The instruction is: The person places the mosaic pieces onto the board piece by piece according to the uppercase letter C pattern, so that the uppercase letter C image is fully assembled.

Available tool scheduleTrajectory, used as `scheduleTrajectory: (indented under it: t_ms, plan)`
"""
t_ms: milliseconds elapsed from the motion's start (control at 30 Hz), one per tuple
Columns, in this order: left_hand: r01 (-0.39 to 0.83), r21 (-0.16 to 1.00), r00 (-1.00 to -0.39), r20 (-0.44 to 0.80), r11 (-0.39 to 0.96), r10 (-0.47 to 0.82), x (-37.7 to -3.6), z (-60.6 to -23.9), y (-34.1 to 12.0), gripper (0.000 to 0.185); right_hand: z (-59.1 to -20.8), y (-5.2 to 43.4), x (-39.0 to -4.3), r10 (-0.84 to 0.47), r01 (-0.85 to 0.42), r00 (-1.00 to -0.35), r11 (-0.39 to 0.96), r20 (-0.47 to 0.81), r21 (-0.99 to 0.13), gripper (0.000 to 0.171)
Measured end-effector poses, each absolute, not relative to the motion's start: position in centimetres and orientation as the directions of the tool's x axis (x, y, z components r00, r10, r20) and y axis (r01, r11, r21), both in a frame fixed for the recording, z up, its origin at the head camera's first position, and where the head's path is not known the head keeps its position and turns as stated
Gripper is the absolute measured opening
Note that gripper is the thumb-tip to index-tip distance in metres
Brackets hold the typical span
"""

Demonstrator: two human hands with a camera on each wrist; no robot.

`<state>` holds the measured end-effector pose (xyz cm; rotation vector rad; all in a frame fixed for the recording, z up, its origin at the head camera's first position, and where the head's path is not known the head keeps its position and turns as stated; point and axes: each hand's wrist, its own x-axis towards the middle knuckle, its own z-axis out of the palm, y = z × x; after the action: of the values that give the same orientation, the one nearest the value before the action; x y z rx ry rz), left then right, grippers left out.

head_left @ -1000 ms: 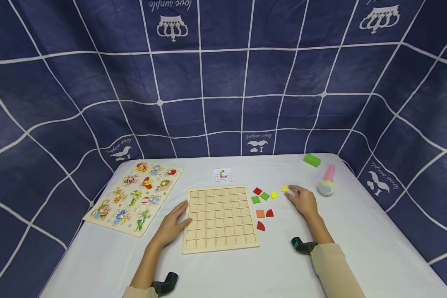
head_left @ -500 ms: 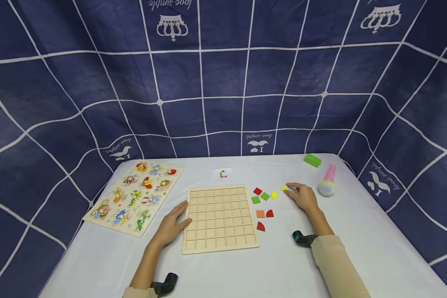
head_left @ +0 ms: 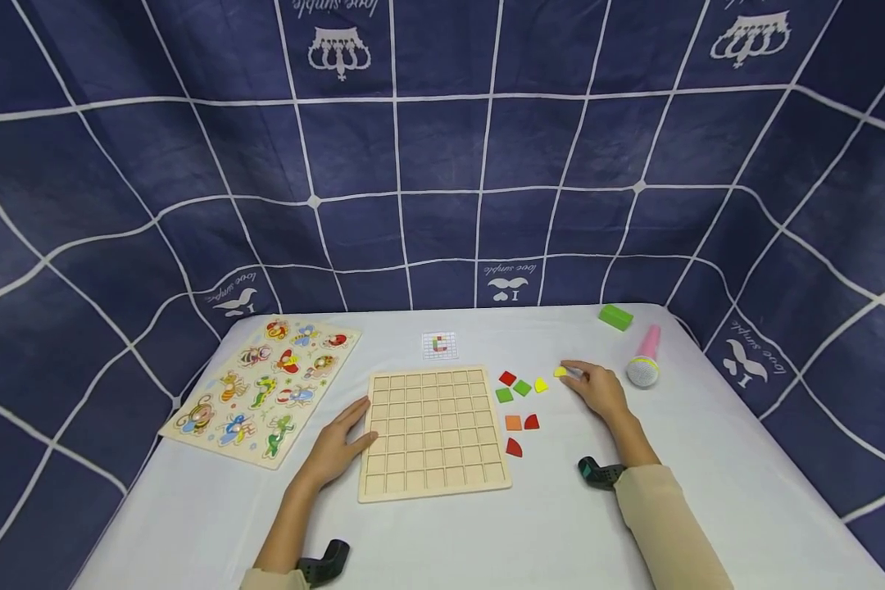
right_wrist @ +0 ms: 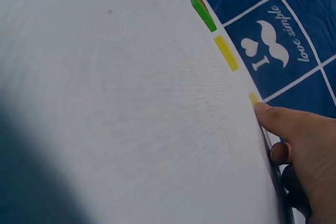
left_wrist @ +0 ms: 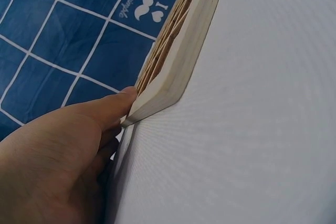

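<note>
Fingers of the right hand (head_left: 597, 392) touch the yellow piece (head_left: 560, 373), right of the grid board (head_left: 433, 432) on the table (head_left: 708, 459); whether they pinch it is unclear. Left hand (head_left: 333, 449) rests flat against the board's left edge, likely steadying it. Wrist views crop most pieces.

The gridded board (head_left: 434, 432) is showing pale, unfinished-looking wood, matt, with a smooth sawn edge in the left wrist view (left_wrist: 173, 72). The animal puzzle board (head_left: 260, 388) is looking like wood too, its painted pieces slightly glossy. The small coloured tiles (head_left: 522, 388) are appearing as painted, matt pieces. The table cover (head_left: 708, 475) is reading as smooth, matt white sheet with a fine weave. The backdrop (head_left: 442, 164) is hanging as soft, matt navy cloth. The pink microphone (head_left: 645, 360) is looking like smooth plastic.
</note>
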<state>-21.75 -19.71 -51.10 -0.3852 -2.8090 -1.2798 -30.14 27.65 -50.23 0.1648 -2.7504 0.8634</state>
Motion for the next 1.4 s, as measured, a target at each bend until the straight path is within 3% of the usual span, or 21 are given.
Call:
scheduleTrajectory:
  t_ms: [700,1133,1400]
  plan:
    - [0.239,0.746,-0.969,0.137,0.622,0.208,-21.7,-51.5,-19.8,0.065,-50.9,27.3,-28.0,0.063,-0.112,-0.948,0.851,0.311,-0.513,0.036]
    - [0.235,0.747,-0.97,0.141,0.621,0.197,-21.8,-51.5,-19.8,0.065,-50.8,27.5,-29.5,0.027,-0.14,-0.953,0.843,0.301,-0.52,0.031]
    - [0.236,0.748,-0.97,0.141,0.62,0.199,-21.8,-51.3,-19.7,0.066,-50.7,26.8,-29.3,0.076,-0.134,-0.936,0.826,0.343,-0.548,0.032]
